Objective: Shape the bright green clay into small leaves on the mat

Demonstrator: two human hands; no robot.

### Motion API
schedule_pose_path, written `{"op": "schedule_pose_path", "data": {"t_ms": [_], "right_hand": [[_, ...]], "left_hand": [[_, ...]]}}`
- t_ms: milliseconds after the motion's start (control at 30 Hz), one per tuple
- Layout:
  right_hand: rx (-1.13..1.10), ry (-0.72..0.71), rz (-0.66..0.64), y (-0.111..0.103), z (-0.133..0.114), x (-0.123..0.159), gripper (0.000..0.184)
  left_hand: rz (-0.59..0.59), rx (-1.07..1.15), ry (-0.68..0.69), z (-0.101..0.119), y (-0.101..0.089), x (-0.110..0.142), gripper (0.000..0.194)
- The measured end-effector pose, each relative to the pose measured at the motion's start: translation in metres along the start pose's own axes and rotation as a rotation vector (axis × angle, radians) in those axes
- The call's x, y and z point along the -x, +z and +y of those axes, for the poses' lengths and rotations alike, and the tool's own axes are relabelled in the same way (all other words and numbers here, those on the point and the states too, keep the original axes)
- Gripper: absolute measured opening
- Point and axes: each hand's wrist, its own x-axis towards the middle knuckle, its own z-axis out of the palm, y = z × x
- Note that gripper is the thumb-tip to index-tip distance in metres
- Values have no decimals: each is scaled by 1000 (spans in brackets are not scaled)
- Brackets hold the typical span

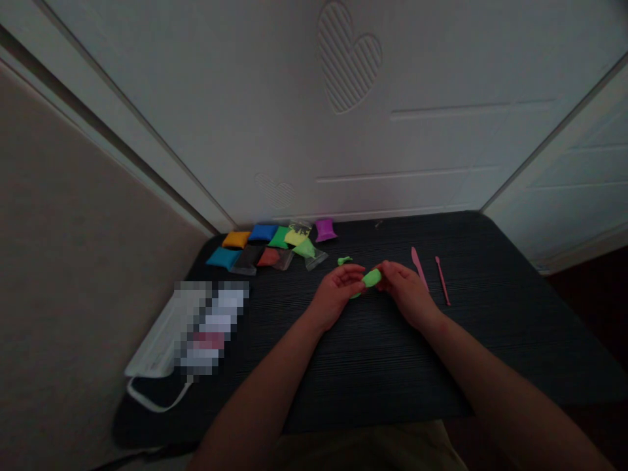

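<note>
A flattened lump of light green modelling clay [372,279] is held between my two hands over the dark table. My left hand [336,291] grips its left end between thumb and fingers. At its right end, the fingers of my right hand [403,288] are closed on the same clay. A bit more green shows just under my left thumb; whether it joins the lump I cannot tell. Just beyond my left hand lies a small green clay piece [344,260] on the table. My right fingertips are partly hidden.
Several coloured clay packets, including a purple one [325,229] and a blue one [263,232], lie at the back left. A pink plastic knife [419,267] and a thin pink tool [442,281] lie right. A plugged-in white cable [159,409] and blurred items are at left.
</note>
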Motion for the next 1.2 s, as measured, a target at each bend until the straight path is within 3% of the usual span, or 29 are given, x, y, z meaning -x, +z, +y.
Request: {"op": "schedule_pose_path", "data": {"t_ms": [200, 433, 567, 767, 900, 1000, 1100, 1200], "right_hand": [[41, -17, -43, 0, -1, 1, 14], [297, -104, -68, -1, -9, 4, 16], [331, -137, -62, 0, -12, 5, 22], [84, -56, -76, 2, -5, 3, 21], [116, -57, -59, 2, -2, 1, 15], [207, -121, 1, 2, -1, 1, 14], [336, -180, 22, 3, -1, 4, 14], [436, -214, 11, 5, -2, 7, 16]], "left_hand": [[12, -2, 26, 0, 0, 0, 30], [-5, -152, 13, -3, -1, 1, 18], [-19, -186, 33, -2, -2, 2, 18], [45, -476, 270, 3, -1, 2, 15], [157, -504, 351, 2, -2, 1, 39], [185, -319, 299, 1, -2, 0, 50], [146, -217, 194, 2, 0, 0, 36], [184, -236, 136, 3, 3, 1, 28]]}}
